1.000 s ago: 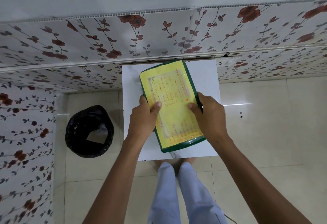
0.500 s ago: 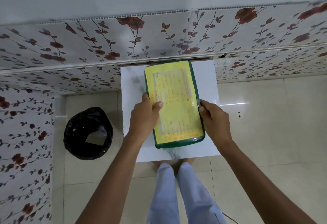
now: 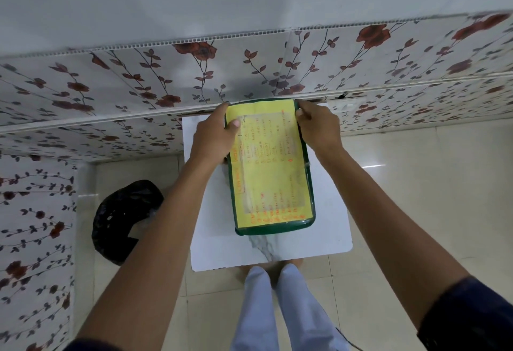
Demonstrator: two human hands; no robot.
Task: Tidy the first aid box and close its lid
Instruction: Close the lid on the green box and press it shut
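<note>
The first aid box (image 3: 270, 173) is a dark green case with a yellow printed label covering its lid. It lies flat and closed on a small white marble-look table (image 3: 330, 228), its far end near the wall. My left hand (image 3: 215, 134) grips the box's far left edge, thumb on the lid. My right hand (image 3: 317, 125) holds the far right corner, fingers wrapped over the rim.
A black-lined waste bin (image 3: 125, 220) stands on the tiled floor left of the table. A flower-patterned wall panel (image 3: 249, 73) runs right behind the table. My legs in light trousers (image 3: 277, 309) are under the table's near edge.
The box has been turned straight and pushed back toward the wall. Both hands slid from its middle sides up to its far corners.
</note>
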